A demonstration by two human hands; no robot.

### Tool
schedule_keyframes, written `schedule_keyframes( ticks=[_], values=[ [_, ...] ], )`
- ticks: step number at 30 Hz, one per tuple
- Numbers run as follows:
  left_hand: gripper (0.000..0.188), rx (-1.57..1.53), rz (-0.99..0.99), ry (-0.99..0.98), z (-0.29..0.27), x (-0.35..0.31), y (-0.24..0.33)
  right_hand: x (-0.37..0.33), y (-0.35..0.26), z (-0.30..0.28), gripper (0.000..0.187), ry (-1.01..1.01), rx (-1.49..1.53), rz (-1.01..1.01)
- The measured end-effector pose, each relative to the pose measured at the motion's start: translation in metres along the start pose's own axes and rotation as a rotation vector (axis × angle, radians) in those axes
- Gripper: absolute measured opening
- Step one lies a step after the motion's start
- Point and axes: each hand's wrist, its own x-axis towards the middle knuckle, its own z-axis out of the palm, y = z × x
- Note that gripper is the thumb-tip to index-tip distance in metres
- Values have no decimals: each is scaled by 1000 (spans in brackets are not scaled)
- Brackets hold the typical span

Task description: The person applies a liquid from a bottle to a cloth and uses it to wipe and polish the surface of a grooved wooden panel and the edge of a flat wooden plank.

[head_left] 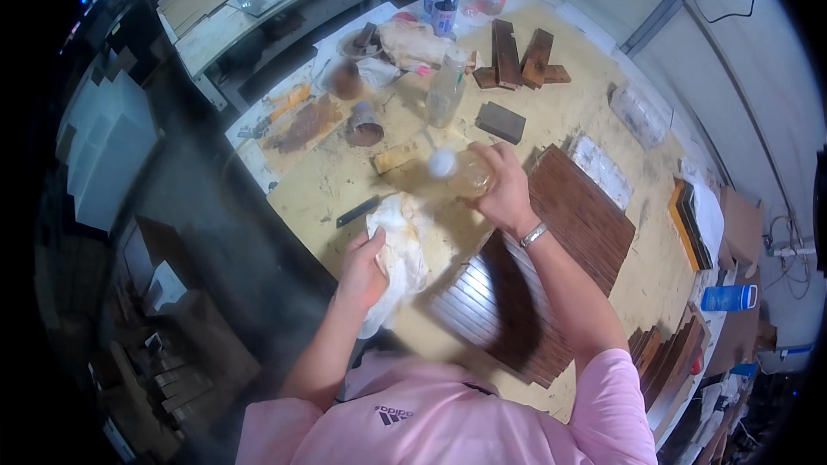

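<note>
My left hand point(363, 271) grips a white cloth point(401, 245) with brownish stains, which hangs down over the near edge of the table. In my right hand point(504, 189) is a clear plastic bottle point(472, 174) holding a pale yellowish liquid. It is tipped on its side, with its white cap end pointing left toward the space above the cloth. Under my right forearm lies a brown grooved wooden panel point(581, 215), its near part shiny with reflected light. Beside the cloth, a dark flat tool point(357, 212) rests on the table.
Farther back on the yellowish tabletop point(319, 176) stand another clear bottle point(445, 86) and a brown-stained cup point(365, 127). A grey block point(500, 122) and dark wood pieces point(506, 53) lie beyond my right hand. White wrapped bundles point(600, 172) line the right side; a blue bottle point(728, 297) lies farther right.
</note>
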Motion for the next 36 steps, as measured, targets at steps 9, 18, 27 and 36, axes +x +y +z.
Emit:
schedule_keyframes(
  ticks=[9,18,27,36],
  values=[
    [27,44,41,42,12,2,-12,-21,-15,-5,52,-164,-450,-406],
    [34,69,11,-2,19,1,-19,-17,-19,-17,50,-112,-546,-465],
    [33,76,24,-34,24,-17,-8,-9,-4,-5,57,-59,-323,-192],
    [21,572,73,44,5,-57,-8,-18,25,16,82,195,570,294]
  ],
)
